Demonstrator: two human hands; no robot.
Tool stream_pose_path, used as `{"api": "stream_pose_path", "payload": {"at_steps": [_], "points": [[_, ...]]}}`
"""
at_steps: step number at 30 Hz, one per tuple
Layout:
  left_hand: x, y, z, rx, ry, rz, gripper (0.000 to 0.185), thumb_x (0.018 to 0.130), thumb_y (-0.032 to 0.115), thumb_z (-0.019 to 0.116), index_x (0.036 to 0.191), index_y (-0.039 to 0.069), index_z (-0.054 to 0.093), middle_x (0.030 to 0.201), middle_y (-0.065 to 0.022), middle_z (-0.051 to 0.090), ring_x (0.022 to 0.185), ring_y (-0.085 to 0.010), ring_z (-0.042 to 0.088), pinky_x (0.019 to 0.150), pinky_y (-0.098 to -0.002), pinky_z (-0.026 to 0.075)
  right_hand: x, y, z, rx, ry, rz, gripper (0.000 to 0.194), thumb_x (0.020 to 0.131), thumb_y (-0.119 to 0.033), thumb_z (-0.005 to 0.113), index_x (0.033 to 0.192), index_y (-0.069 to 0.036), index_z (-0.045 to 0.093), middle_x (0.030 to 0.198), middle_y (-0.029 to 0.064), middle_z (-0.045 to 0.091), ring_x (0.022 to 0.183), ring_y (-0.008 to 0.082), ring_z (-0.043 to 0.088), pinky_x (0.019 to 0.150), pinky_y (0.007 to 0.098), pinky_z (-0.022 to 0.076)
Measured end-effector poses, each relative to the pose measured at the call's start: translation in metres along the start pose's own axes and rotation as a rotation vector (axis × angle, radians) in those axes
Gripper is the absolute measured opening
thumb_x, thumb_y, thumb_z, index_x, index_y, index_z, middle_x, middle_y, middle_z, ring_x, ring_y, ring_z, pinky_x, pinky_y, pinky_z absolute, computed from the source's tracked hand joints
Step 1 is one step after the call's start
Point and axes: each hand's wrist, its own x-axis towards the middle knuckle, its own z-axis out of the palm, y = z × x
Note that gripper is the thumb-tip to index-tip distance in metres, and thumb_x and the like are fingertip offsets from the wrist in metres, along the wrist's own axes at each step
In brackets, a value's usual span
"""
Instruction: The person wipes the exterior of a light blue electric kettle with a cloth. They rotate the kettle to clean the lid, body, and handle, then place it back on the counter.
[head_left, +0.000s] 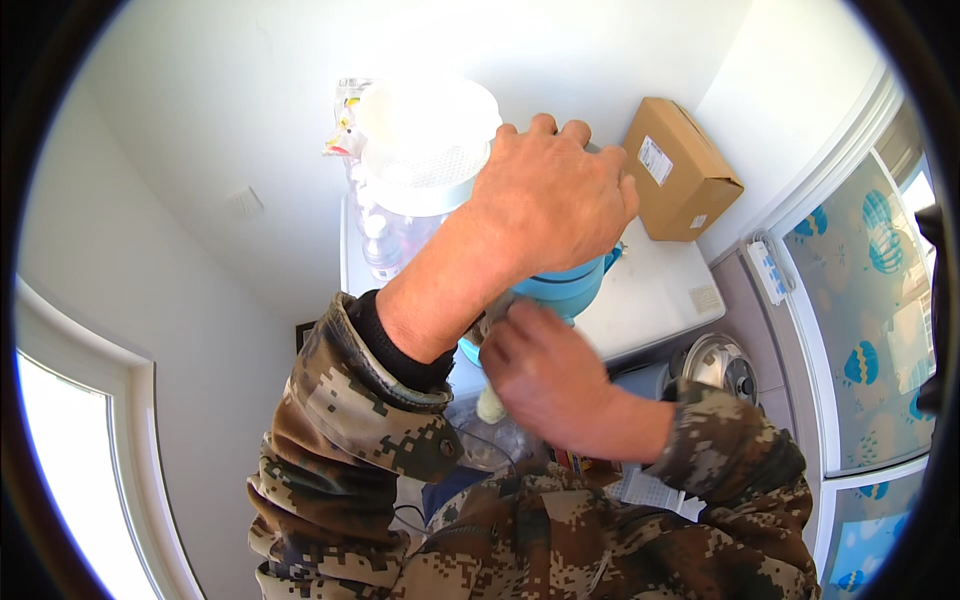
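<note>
My left hand (551, 195) lies over the top of a light-blue rounded container (574, 289) on the white table, its fingers curled over the far rim. What that hand grips is hidden beneath it. Lower down, my right hand (547, 367) is blurred, with its fingers bent against a greyish thing at the container's near side; it is too hidden to name. Part of another blue edge shows left of the right hand. A pale, rounded object (491, 405) hangs or lies just below the right fingers.
White round stacked containers (427, 180) and clear plastic bottles (382, 247) stand at the table's left. A cardboard box (679, 172) sits at the back right. Beyond the white table's (675, 300) right edge are a metal pot lid (720, 364) and a power strip (769, 270).
</note>
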Motion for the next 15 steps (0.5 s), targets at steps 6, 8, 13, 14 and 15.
{"api": "stream_pose_path", "payload": {"at_steps": [6,8,13,14,15], "points": [[-0.002,0.0,0.002,-0.002,0.066,0.028,0.036,0.102,0.027,0.051,0.122,0.008,0.074,0.117,-0.0196,0.073,0.106,-0.0425,0.069,0.088,-0.0548,0.058,-0.007,-0.004,0.019,-0.033,-0.005,-0.038,0.014,0.074,-0.015,0.069,0.077,-0.002,0.071,0.082,0.0114,0.063,0.094,0.0292,0.057,0.077,0.0374,0.0484],[-0.002,-0.001,0.001,-0.014,0.054,0.02,0.036,0.102,0.027,0.051,0.122,0.008,0.074,0.117,-0.0194,0.074,0.106,-0.0422,0.069,0.087,-0.0547,0.058,-0.013,-0.015,0.047,-0.026,-0.055,-0.007,0.013,0.073,-0.016,0.07,0.076,-0.003,0.071,0.081,0.011,0.063,0.094,0.0293,0.056,0.079,0.036,0.0493],[-0.003,-0.001,0.001,-0.009,0.036,0.005,0.036,0.102,0.027,0.051,0.123,0.008,0.073,0.113,-0.0193,0.073,0.105,-0.0422,0.068,0.091,-0.0547,0.057,-0.019,-0.034,0.108,0.093,-0.051,0.077,0.011,0.075,-0.016,0.071,0.077,-0.005,0.071,0.082,0.0103,0.063,0.097,0.0279,0.058,0.08,0.0344,0.053],[-0.002,-0.001,0.0,-0.001,0.029,0.007,0.037,0.102,0.027,0.05,0.124,0.008,0.073,0.114,-0.0191,0.073,0.106,-0.0421,0.068,0.092,-0.0547,0.056,-0.019,-0.038,0.116,0.117,-0.07,0.108,0.01,0.075,-0.016,0.072,0.078,-0.006,0.071,0.083,0.0102,0.063,0.097,0.0277,0.059,0.08,0.0347,0.0538],[-0.002,-0.001,0.0,0.001,0.001,0.002,0.037,0.102,0.028,0.05,0.124,0.008,0.073,0.115,-0.0188,0.073,0.107,-0.0421,0.068,0.093,-0.0548,0.056,-0.019,-0.04,0.121,0.132,-0.039,0.111,0.01,0.076,-0.015,0.072,0.08,-0.006,0.07,0.086,0.0095,0.062,0.098,0.0269,0.058,0.081,0.0342,0.0526]]}}
